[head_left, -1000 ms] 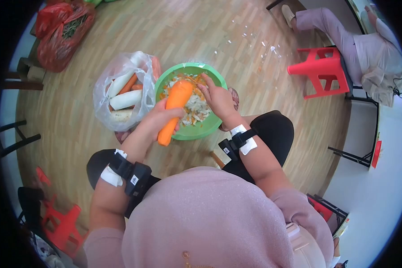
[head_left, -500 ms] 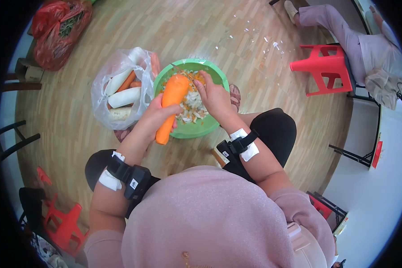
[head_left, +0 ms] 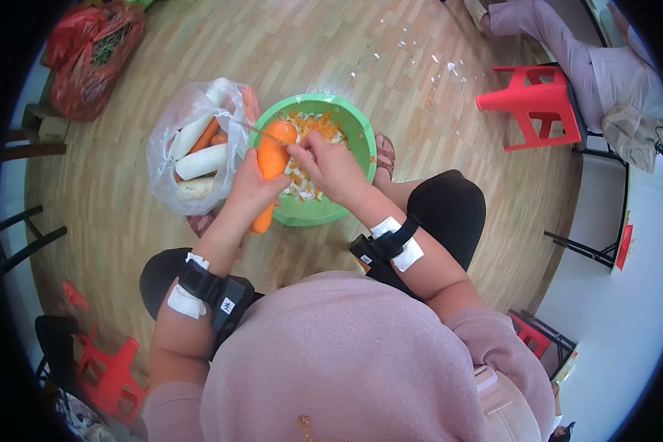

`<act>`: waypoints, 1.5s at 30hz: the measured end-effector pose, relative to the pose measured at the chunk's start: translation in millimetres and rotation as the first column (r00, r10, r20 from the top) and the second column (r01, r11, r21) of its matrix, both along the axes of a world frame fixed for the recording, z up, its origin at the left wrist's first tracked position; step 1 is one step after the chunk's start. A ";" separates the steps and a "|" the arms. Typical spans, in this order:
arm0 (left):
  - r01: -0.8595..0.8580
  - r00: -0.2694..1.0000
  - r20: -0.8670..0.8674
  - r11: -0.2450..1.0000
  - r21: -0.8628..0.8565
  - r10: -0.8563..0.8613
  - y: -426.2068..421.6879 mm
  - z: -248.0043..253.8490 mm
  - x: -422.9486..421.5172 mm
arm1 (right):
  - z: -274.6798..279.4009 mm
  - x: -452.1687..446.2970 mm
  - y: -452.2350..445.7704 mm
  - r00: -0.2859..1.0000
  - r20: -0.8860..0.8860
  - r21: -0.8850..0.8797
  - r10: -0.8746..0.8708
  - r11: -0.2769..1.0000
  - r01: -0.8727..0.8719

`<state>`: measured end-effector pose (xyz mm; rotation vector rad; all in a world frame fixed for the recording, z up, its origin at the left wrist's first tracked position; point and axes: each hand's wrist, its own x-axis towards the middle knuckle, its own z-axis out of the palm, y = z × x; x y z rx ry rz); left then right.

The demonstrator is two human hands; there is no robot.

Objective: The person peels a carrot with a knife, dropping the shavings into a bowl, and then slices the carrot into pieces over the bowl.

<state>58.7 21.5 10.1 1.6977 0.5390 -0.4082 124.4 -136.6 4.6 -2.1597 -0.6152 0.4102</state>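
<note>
My left hand (head_left: pixel 257 183) is wrapped round the middle of a thick, smooth orange carrot (head_left: pixel 272 158), held at a slant over the left rim of a green basin (head_left: pixel 359 121). Across the carrot's upper end lies a slim peeling knife (head_left: pixel 267 135), its exact type hard to make out. Closed on its handle end is my right hand (head_left: pixel 327 166), above the basin. Orange and white peelings (head_left: pixel 318 127) are heaped inside the basin.
Left of the basin, a clear plastic bag (head_left: pixel 162 162) holds white radishes (head_left: pixel 202 161) and carrots. Red bags (head_left: pixel 88 88) sit farther left. A red stool (head_left: pixel 530 103) stands at right beside another seated person (head_left: pixel 560 37). White scraps (head_left: pixel 451 67) litter the floor.
My right hand has moved slightly left and down, bringing the knife across the carrot's top end. The carrot now tilts more upright and sits a little further left.
</note>
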 end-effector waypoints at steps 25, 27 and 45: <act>-0.158 0.981 -0.161 0.924 -0.347 0.108 8.7 13.0 -1.1 | -2.8 -1.5 -0.2 0.874 0.486 -0.161 -0.001 0.983 0.091; -0.145 0.985 -0.143 0.924 -0.353 0.100 8.0 13.8 -1.1 | -4.7 -1.9 1.3 0.846 0.534 -0.121 0.012 0.991 0.062; -0.143 0.971 -0.233 0.908 -0.394 0.052 9.1 12.3 -4.2 | -28.6 4.4 -13.8 0.791 0.611 -0.173 0.031 0.980 0.096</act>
